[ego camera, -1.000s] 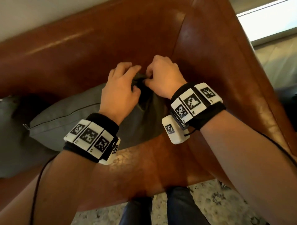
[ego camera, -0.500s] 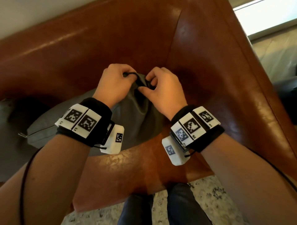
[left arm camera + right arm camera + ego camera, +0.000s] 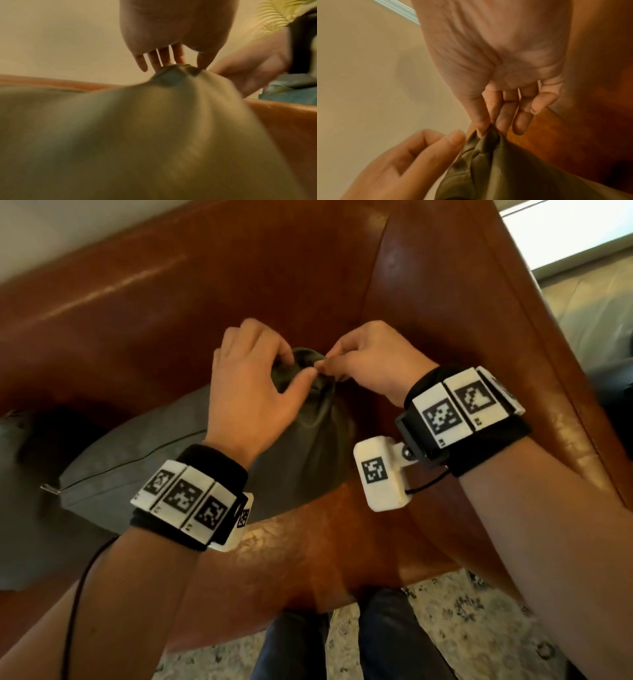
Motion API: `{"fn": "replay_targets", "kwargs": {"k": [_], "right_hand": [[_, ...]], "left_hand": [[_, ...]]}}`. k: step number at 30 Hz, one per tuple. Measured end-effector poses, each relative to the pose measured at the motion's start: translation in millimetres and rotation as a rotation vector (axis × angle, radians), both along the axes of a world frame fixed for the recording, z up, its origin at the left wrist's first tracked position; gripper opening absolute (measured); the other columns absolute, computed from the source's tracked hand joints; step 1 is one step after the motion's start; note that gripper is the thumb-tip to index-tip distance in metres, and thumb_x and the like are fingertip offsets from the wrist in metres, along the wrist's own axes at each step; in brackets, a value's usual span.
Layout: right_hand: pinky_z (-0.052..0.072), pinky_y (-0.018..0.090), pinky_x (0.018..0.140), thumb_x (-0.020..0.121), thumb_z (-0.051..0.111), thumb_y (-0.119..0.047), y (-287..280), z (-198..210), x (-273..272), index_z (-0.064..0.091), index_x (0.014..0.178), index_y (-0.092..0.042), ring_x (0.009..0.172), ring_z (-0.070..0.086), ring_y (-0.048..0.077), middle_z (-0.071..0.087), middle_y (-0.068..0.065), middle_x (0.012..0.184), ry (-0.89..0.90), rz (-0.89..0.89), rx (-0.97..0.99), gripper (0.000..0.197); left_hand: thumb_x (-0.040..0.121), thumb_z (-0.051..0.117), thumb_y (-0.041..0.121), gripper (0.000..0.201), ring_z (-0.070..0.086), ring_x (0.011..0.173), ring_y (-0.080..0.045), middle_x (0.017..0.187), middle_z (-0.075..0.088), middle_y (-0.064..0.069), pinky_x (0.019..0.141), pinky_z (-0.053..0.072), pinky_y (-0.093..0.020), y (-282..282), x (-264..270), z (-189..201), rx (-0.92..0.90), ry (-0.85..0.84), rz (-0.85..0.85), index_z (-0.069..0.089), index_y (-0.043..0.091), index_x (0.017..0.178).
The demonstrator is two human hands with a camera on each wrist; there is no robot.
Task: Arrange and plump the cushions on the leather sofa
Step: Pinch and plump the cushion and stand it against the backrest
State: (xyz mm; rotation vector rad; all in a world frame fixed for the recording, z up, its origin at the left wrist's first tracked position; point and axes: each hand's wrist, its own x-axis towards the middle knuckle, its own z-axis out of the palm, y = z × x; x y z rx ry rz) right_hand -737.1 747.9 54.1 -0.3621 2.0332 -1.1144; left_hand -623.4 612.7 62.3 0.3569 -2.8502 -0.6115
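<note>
Both hands, left hand and right hand, now pinch the cushion corner, drawn higher than before in the sofa corner; plumping proceeds.

Cushion surface blurred in left wrist view; second cushion cropped by head view's left edge.

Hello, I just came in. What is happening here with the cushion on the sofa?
A person stands at the corner of a brown leather sofa and works on a grey-green cushion that lies on the seat. Both hands meet at its top corner: the right hand pinches the bunched fabric, and the left hand holds it from the other side. The corner is drawn up into a peak. Another grey cushion lies further left.
</note>
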Motion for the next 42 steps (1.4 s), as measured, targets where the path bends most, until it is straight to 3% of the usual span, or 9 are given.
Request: {"fn": "replay_targets", "kwargs": {"k": [4, 9, 15, 21, 28, 32, 35, 40, 42], "right_hand": [[0.04, 0.02, 0.057, 0.084, 0.073, -0.026, -5, -4, -3, 0.071, 0.073, -0.015, 0.068, 0.061, 0.009, 0.065, -0.002, 0.067, -0.044, -0.069, -0.001, 0.016], [0.045, 0.019, 0.06, 0.096, 0.056, -0.035, -3, 0, 15, 0.07, 0.088, -0.016, 0.071, 0.062, 0.009, 0.066, -0.002, 0.079, -0.161, -0.25, -0.159, 0.025], [0.05, 0.041, 0.099, 0.098, 0.051, -0.042, -5, -6, 63, 0.065, 0.116, -0.012, 0.105, 0.067, 0.017, 0.071, 0.006, 0.109, -0.306, -0.305, -0.379, 0.038], [0.048, 0.064, 0.086, 0.086, 0.058, -0.052, -15, -5, 61, 0.065, 0.102, 0.005, 0.098, 0.062, 0.047, 0.063, 0.033, 0.105, -0.236, -0.362, -0.344, 0.06], [0.056, 0.029, 0.078, 0.1, 0.047, -0.037, -14, -19, 62, 0.065, 0.082, -0.021, 0.077, 0.069, 0.011, 0.072, -0.004, 0.079, -0.453, -0.594, -0.307, 0.031], [0.057, 0.038, 0.084, 0.085, 0.07, -0.038, -21, -31, 67, 0.071, 0.088, -0.021, 0.086, 0.07, 0.013, 0.074, -0.002, 0.089, -0.033, -0.557, -0.252, 0.018], [0.047, 0.03, 0.059, 0.092, 0.063, -0.034, -25, -36, 68, 0.064, 0.068, -0.008, 0.058, 0.058, 0.011, 0.062, -0.001, 0.062, 0.239, -0.516, -0.206, 0.035], [0.051, 0.03, 0.071, 0.096, 0.057, -0.033, -29, -41, 72, 0.064, 0.085, -0.009, 0.079, 0.063, 0.016, 0.067, 0.008, 0.088, 0.21, -0.586, -0.217, 0.026], [0.046, 0.025, 0.065, 0.092, 0.062, -0.035, -30, -39, 70, 0.062, 0.077, -0.013, 0.069, 0.059, 0.01, 0.064, 0.002, 0.077, 0.269, -0.615, -0.199, 0.027]], "left_hand": [[0.079, 0.064, 0.046, 0.032, 0.046, 0.114, -0.027, 0.114, 0.055, -0.004, 0.091, 0.034, -0.038, 13, 9, -9, -0.154, -0.077, 0.034, 0.064, 0.015, 0.084], [0.083, 0.065, 0.027, 0.015, 0.047, 0.109, -0.026, 0.113, 0.056, -0.007, 0.088, 0.036, -0.033, 19, 9, -14, 0.01, 0.095, 0.179, 0.065, 0.012, 0.087], [0.087, 0.057, 0.01, 0.009, 0.049, 0.09, -0.018, 0.099, 0.059, -0.006, 0.077, 0.029, -0.029, 32, 2, -12, -0.029, 0.245, 0.17, 0.066, 0.011, 0.09], [0.093, 0.051, 0.001, 0.023, 0.053, 0.113, -0.012, 0.118, 0.053, -0.008, 0.097, 0.045, -0.023, 21, 9, -8, 0.347, 0.335, 0.106, 0.059, 0.003, 0.114], [0.1, 0.031, 0.048, 0.06, 0.026, 0.146, -0.022, 0.154, 0.036, -0.008, 0.121, 0.012, -0.043, -6, 47, -46, -0.019, -0.227, 0.264, 0.035, 0.013, 0.149], [0.099, 0.018, 0.051, 0.065, 0.016, 0.149, -0.02, 0.159, 0.027, -0.005, 0.122, 0.007, -0.041, 3, 50, -52, -0.082, -0.289, 0.214, 0.025, 0.014, 0.152], [0.099, 0.012, 0.053, 0.068, 0.014, 0.15, -0.022, 0.16, 0.024, -0.006, 0.122, 0.004, -0.043, 3, 47, -57, -0.123, -0.294, 0.211, 0.022, 0.015, 0.153], [0.099, 0.012, 0.053, 0.067, 0.013, 0.15, -0.024, 0.16, 0.024, -0.007, 0.121, 0.002, -0.043, 9, 46, -64, -0.122, -0.294, 0.212, 0.024, 0.015, 0.153], [0.099, 0.014, 0.053, 0.066, 0.014, 0.149, -0.024, 0.159, 0.026, -0.006, 0.121, 0.004, -0.043, 11, 48, -65, -0.124, -0.291, 0.212, 0.026, 0.015, 0.152]]}}
